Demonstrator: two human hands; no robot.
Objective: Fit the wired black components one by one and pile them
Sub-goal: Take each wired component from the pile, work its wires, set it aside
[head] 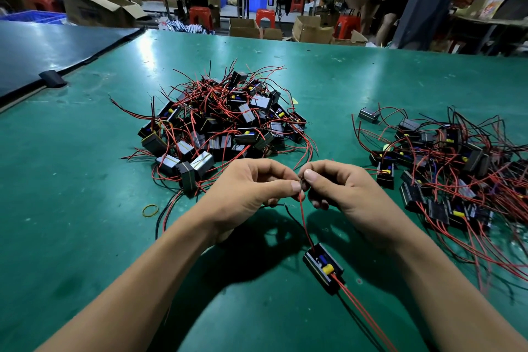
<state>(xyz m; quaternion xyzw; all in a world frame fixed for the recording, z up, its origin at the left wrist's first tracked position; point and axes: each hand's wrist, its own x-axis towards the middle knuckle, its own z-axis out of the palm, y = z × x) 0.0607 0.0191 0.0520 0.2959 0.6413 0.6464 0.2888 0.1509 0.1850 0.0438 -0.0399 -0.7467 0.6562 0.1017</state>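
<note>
Both hands meet fingertip to fingertip above the green table (85, 180). The left hand (251, 191) and the right hand (340, 188) each pinch the tip of one red wire (304, 217) between thumb and forefinger, the other fingers curled under. The wire runs down from the pinch to a black component (323, 267) lying on the mat just nearer the person than the hands, between the wrists. Beyond the left hand sits a tangled heap of components (225, 123). A looser spread (457, 168) lies out past the right hand. A yellow rubber band (150, 210) lies left of the left hand.
</note>
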